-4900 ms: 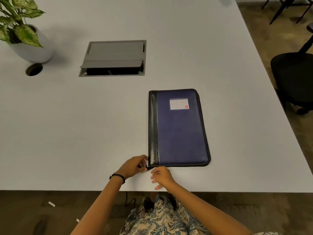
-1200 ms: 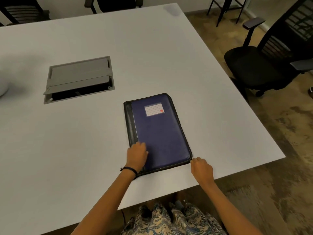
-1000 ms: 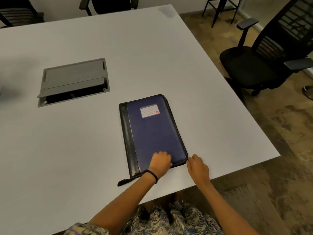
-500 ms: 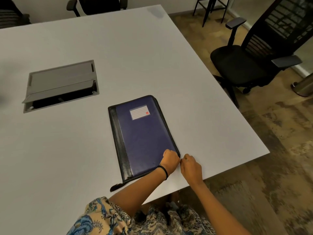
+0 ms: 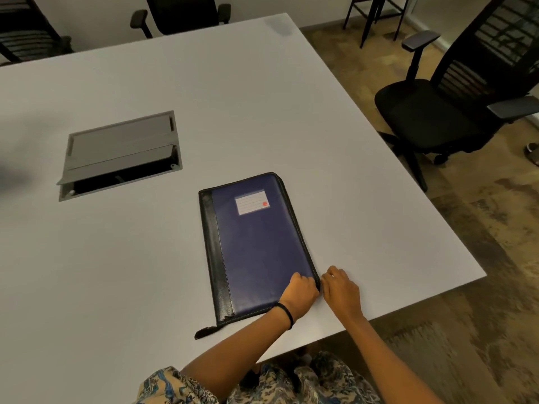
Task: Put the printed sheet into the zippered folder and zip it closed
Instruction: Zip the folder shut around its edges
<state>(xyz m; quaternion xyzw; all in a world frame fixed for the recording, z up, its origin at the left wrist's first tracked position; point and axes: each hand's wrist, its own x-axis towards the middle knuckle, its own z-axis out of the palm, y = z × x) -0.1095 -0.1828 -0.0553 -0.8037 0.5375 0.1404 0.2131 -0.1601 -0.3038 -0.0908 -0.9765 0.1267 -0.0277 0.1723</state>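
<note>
Folder (image 5: 256, 246) looks light, semi-stiff, slick: left grip (image 5: 300, 290) curled onto its corner, right grip (image 5: 340, 290) close alongside, pinch unclear; work zipper (image 5: 299, 228) from between the grips.

A white desk (image 5: 262, 91) has a grey cable hatch (image 5: 116, 147) sunk into its top (the flap stands partly open). A black office chair (image 5: 423, 115) stands on the brown carpet (image 5: 481, 258) at the right, another chair (image 5: 180, 13) at the far edge, with dark stool legs (image 5: 376, 16) beyond.
</note>
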